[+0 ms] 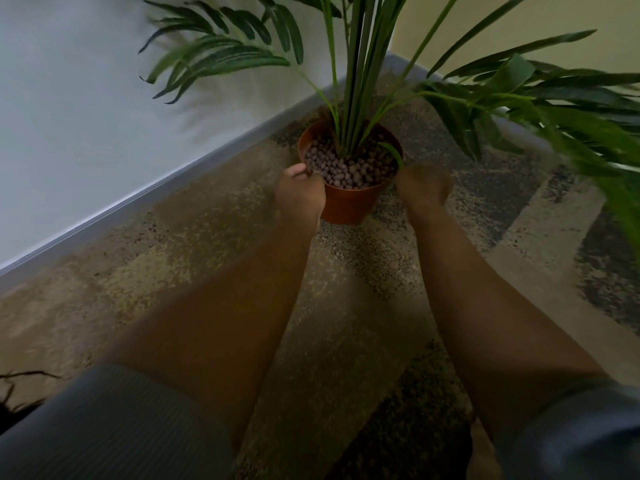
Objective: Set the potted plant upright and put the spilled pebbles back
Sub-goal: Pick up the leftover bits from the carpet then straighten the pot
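Note:
A terracotta-coloured pot [348, 202] stands upright on the carpet in the room's corner, and tall green palm fronds [360, 74] rise from it. Brown clay pebbles [341, 168] fill the pot to near its rim. My left hand [300, 194] grips the pot's left rim, thumb over the edge. My right hand [424, 190] is at the pot's right side, blurred, fingers curled; whether it touches the pot is unclear. I see no loose pebbles on the carpet.
A patterned beige and dark carpet [346, 289] covers the floor. A white wall with a grey skirting board [138, 199] runs on the left and a yellowish wall [571, 15] stands behind. Fronds spread wide to the right [571, 109].

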`<action>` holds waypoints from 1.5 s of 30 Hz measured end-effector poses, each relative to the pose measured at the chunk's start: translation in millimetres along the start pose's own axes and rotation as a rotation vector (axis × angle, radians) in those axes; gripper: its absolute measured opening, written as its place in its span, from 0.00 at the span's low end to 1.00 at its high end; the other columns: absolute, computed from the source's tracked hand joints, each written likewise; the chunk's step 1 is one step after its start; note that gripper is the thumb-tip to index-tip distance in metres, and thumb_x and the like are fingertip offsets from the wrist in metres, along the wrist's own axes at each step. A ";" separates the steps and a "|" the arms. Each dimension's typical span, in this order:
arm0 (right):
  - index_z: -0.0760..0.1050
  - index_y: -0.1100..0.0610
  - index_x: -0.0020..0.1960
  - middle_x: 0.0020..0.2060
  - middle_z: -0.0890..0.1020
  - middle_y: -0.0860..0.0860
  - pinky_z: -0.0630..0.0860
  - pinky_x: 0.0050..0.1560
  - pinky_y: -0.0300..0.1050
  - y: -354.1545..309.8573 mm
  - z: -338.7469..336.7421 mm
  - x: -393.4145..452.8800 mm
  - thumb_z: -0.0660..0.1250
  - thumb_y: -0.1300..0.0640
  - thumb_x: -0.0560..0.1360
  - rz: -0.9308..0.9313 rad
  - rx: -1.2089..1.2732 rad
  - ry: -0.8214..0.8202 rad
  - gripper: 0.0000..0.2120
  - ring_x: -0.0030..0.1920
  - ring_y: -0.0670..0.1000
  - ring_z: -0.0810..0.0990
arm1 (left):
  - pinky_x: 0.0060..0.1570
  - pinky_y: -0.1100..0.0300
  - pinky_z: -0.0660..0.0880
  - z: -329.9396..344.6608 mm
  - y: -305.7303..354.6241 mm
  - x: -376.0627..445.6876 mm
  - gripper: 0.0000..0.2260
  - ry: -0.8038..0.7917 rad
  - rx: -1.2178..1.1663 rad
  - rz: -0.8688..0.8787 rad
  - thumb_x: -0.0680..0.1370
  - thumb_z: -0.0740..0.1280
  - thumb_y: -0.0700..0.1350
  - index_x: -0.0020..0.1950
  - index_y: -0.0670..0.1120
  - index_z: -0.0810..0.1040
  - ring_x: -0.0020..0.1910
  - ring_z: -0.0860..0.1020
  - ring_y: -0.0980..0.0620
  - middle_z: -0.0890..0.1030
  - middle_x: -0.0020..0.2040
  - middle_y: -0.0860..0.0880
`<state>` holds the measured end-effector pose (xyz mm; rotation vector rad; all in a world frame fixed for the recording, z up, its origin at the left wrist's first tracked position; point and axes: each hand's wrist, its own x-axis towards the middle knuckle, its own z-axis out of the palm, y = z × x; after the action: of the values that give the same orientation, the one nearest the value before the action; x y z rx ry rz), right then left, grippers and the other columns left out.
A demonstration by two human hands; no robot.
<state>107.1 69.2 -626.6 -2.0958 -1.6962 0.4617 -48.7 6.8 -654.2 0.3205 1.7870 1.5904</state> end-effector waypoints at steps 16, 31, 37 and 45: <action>0.82 0.61 0.52 0.50 0.85 0.59 0.80 0.56 0.53 -28.7 4.1 -3.8 0.60 0.59 0.77 -0.079 0.405 -0.104 0.13 0.52 0.57 0.83 | 0.50 0.55 0.82 -6.2 1.2 -3.6 0.10 -0.052 -0.017 0.038 0.75 0.69 0.40 0.56 0.48 0.78 0.48 0.82 0.52 0.83 0.51 0.48; 0.79 0.57 0.43 0.41 0.80 0.51 0.67 0.41 0.35 -10.8 57.6 -107.9 0.66 0.54 0.76 -0.361 0.607 0.011 0.08 0.42 0.50 0.77 | 0.32 0.71 0.67 -66.3 -28.4 -17.4 0.12 -0.008 0.325 0.129 0.77 0.65 0.46 0.59 0.50 0.79 0.39 0.76 0.61 0.79 0.47 0.53; 0.77 0.54 0.46 0.45 0.81 0.53 0.75 0.49 0.45 -5.5 65.4 -110.3 0.63 0.48 0.78 -0.051 0.659 -0.148 0.11 0.48 0.53 0.79 | 0.44 0.63 0.70 -74.0 -37.5 -22.5 0.16 -0.012 0.291 -0.075 0.77 0.65 0.47 0.63 0.47 0.79 0.48 0.77 0.53 0.80 0.55 0.50; 0.73 0.56 0.56 0.50 0.78 0.55 0.72 0.52 0.48 -14.6 45.4 -75.5 0.56 0.41 0.80 0.299 0.848 -0.115 0.20 0.54 0.56 0.78 | 0.55 0.53 0.78 -55.6 -21.3 -8.6 0.15 -0.133 0.193 -0.182 0.78 0.64 0.51 0.59 0.43 0.80 0.50 0.79 0.48 0.81 0.51 0.46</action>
<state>56.7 2.6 -658.2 -1.6722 -0.9507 1.1674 -72.7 -45.4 -671.9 0.3350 1.8147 1.2460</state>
